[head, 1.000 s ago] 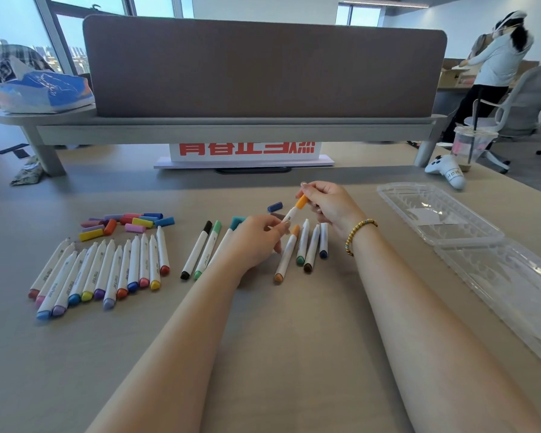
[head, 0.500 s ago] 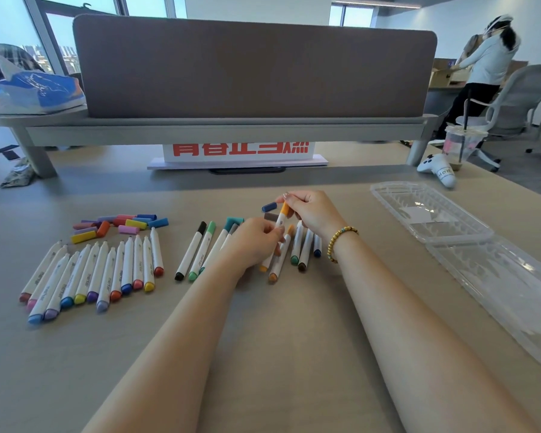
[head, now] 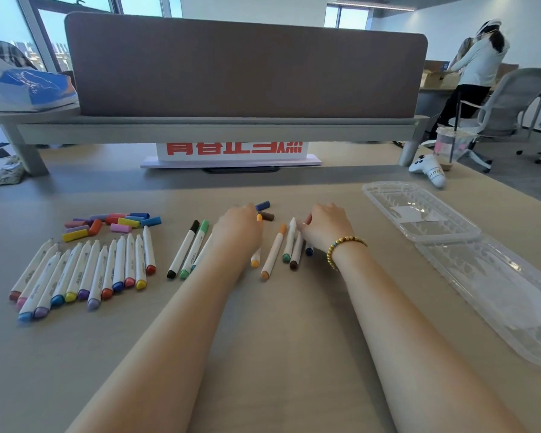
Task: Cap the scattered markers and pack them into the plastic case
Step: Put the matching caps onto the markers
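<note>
Probably an office: desk divider (head: 244, 67), swivel chair (head: 509, 98).

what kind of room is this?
Most likely an open-plan office: a fabric desk divider along the back of the table, a swivel office chair nearby, and another person working at a further desk.

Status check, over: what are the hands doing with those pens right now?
Left hand down on the yellow-capped white marker. Right hand fingering the uncapped white markers. Clear plastic case open, holding no markers. Loose coloured caps wait left.

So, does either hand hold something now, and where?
Cannot tell: the left hand covers the yellow marker at its middle, the right hand touches tips of uncapped markers.
</note>
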A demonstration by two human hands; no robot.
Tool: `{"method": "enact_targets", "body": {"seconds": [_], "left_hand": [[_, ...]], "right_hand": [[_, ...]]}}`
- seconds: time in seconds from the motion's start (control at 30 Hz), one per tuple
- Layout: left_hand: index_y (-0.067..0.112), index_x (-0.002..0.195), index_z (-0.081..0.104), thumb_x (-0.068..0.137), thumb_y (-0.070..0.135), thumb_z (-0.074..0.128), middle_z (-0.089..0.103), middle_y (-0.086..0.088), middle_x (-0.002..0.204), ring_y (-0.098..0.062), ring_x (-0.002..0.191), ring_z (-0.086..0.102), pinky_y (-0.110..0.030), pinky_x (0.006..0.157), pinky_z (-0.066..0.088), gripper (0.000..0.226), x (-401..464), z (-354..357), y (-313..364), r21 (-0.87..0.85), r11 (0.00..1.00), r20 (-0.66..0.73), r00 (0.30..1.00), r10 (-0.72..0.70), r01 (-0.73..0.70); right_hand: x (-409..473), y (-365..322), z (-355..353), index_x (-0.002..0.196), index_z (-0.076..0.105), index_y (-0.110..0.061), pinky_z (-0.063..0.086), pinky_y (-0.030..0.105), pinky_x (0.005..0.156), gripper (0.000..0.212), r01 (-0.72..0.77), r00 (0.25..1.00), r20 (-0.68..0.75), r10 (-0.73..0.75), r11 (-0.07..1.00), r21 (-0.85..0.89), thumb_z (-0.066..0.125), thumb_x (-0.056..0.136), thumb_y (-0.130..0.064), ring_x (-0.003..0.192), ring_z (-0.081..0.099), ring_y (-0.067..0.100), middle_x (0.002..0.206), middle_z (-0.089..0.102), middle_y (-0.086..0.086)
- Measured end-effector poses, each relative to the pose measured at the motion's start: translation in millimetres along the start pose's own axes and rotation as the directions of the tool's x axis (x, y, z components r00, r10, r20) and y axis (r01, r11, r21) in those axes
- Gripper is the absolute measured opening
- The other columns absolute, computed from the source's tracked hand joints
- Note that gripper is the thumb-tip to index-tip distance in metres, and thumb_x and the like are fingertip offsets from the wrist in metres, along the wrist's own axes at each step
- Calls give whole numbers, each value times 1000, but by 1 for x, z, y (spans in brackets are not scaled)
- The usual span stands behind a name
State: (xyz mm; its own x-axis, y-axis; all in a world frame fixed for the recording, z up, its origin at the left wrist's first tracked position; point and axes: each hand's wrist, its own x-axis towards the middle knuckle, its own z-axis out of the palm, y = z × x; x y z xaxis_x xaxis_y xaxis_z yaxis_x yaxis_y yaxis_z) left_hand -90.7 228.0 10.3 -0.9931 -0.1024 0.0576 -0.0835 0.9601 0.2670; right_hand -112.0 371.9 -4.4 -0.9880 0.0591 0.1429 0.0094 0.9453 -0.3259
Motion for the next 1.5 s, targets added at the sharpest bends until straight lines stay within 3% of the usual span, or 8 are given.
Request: {"method": "enact_targets", "body": {"seconds": [0.27,0.6,0.7,0.83,1.03,1.2,1.37,1.5], "left_hand": [[22,125,57,91,7,56,46,-8,125,-27,106,52,-36,88,51,37,52,-7,5,140,970,-44,978,206,-198],[7,112,61,91,8,54,56,-11,112,-26,93,55,-31,76,51,22,66,6,20,366,875,86,947,308,-318],[7,113,60,92,17,55,55,-10,113,-24,92,55,-32,80,51,23,66,5,18,256,920,23,954,300,-296],[10,115,52,94,25,53,58,-6,105,-21,92,55,-30,80,47,26,58,-3,7,-131,967,-105,973,205,-217],[10,110,53,94,21,53,66,1,96,-3,75,57,-19,69,46,19,32,-3,-11,-638,761,-58,994,98,-112],[13,109,57,94,18,53,65,4,92,-6,81,59,-27,78,47,16,19,-2,-26,-706,696,-93,991,91,-130],[15,105,49,95,16,50,64,2,83,-9,67,60,-20,55,53,9,18,-5,-34,-774,628,-73,996,47,-86],[6,118,56,92,5,55,64,-5,100,-11,80,60,-20,68,54,26,19,1,-35,-693,715,-21,994,103,-89]], "right_hand": [[-9,-11,-10,121,58,-9,41,35,93,41,10,994,111,7,987,-158,43,97,-38,115,45,29,123,54,14],[-16,-16,-17,122,56,-9,37,36,98,39,3,981,191,24,990,-140,38,96,-32,120,41,31,128,50,15],[-18,-18,-18,125,54,-9,37,36,97,41,34,973,229,4,987,-160,38,96,-33,120,40,31,130,48,16],[-19,-20,-18,123,55,-9,39,35,94,40,46,976,219,-1,979,-199,39,96,-34,118,42,31,127,50,16],[-17,-20,-20,104,61,-8,43,33,80,37,37,984,177,-20,995,-98,43,96,-39,95,54,26,98,60,11],[-16,-13,-33,74,46,-10,34,22,53,31,-60,972,233,-10,954,292,37,98,-27,58,43,14,64,42,2],[-15,-4,-37,113,43,-13,44,18,47,23,-230,961,268,65,727,647,33,102,-30,60,55,10,82,58,4],[-13,2,-33,123,49,-12,42,19,55,28,-161,974,227,20,762,627,41,100,-24,67,47,9,84,54,0]]}}
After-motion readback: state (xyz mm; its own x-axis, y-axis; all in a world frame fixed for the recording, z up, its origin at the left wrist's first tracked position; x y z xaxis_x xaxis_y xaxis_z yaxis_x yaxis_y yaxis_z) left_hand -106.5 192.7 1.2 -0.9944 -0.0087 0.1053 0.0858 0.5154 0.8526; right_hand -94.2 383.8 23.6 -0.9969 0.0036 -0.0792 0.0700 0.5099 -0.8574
